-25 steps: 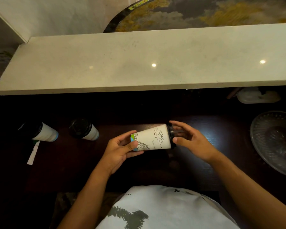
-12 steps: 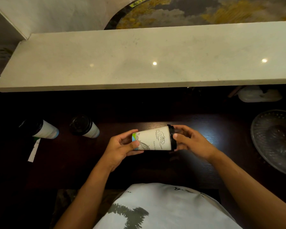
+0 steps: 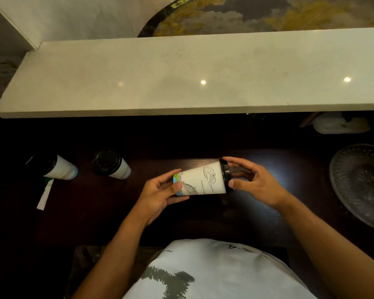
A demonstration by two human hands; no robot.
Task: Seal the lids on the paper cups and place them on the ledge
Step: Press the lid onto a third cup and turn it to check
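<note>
A white paper cup (image 3: 203,180) with line drawings lies sideways in the air above the dark table, its bottom to the left. My left hand (image 3: 160,195) grips the cup's base end. A black lid (image 3: 226,174) sits on the cup's mouth at the right. My right hand (image 3: 253,182) curls its fingers and thumb around the lid's rim. Two more white cups with black lids, one at the far left (image 3: 54,167) and one beside it (image 3: 111,164), stand on the table. The pale stone ledge (image 3: 181,78) runs across the view above the table.
A clear patterned glass dish (image 3: 361,182) sits at the table's right edge. A white plastic container (image 3: 339,125) lies in the shadow under the ledge at right. A paper strip (image 3: 44,194) lies near the left cup. A dark round painted panel (image 3: 257,14) stands behind the ledge.
My right hand has closed in on the cup's mouth and the black lid now sits against the rim. The cup has tilted slightly, its lid end higher.
</note>
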